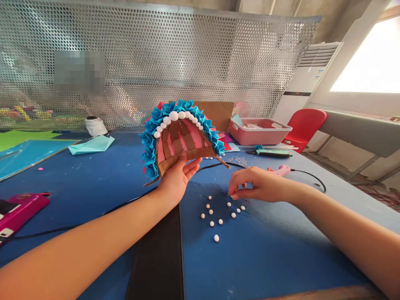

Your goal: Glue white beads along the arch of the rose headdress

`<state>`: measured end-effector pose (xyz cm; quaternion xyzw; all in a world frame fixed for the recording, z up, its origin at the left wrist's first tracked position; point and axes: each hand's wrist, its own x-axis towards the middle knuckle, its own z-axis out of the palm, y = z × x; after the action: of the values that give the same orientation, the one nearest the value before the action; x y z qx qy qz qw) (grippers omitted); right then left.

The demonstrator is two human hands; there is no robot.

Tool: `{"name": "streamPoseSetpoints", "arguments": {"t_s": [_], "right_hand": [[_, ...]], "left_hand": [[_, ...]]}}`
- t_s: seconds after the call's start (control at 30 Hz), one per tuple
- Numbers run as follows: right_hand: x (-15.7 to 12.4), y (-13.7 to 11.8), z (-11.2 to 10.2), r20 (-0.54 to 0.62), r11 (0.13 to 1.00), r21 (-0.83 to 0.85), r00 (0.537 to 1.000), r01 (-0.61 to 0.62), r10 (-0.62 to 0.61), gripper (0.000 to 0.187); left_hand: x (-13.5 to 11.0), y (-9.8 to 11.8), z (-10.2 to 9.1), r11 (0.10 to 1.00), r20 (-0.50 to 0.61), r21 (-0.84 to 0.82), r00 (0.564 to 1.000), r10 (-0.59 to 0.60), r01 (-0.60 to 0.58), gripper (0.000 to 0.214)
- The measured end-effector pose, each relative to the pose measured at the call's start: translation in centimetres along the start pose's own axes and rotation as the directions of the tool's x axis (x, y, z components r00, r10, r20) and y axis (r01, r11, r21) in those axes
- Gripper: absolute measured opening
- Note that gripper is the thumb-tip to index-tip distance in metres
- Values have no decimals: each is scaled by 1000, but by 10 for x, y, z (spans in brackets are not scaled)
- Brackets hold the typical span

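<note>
My left hand [176, 181] is closed on the lower edge of an arched cardboard craft piece [175, 141], thumb in front, and holds it up over the table. Blue folded-paper ruffles [150, 143] run round its arch. Inside them sits a row of white balls [173, 116], largest at the top, above brown and pink stripes. My right hand [246, 183] is low over the table at the right, thumb and fingers pinched, with a small white ball [231, 196] showing at the fingertips. Several loose white balls [220, 221] lie scattered below and left of it.
A black flat strip [159, 258] lies under my left forearm. A magenta device [21, 212] is at left, a pink glue gun [281, 170] with a cable behind my right hand. Farther back are a utility knife [273, 153], a pink basket [259, 132] and a perforated metal screen [187, 54].
</note>
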<state>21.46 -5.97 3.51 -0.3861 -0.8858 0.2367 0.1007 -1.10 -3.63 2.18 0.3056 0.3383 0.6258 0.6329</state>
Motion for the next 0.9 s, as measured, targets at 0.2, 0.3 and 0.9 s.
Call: {"name": "streamPoseSetpoints", "arguments": {"t_s": [0.2, 0.3, 0.9], "right_hand": [[1, 2, 4, -97, 1000, -14, 995, 17, -19, 22], [-1, -5, -1, -181, 998, 13, 982, 61, -58, 19], [11, -58, -8, -819, 918, -367, 416, 152, -396, 15]], "left_hand": [[0, 0, 1, 1000, -12, 10, 1000, -3, 3, 28], [0, -2, 0, 1000, -19, 28, 1000, 7, -7, 26], [-2, -7, 4, 980, 116, 201, 993, -26, 3, 32]]}}
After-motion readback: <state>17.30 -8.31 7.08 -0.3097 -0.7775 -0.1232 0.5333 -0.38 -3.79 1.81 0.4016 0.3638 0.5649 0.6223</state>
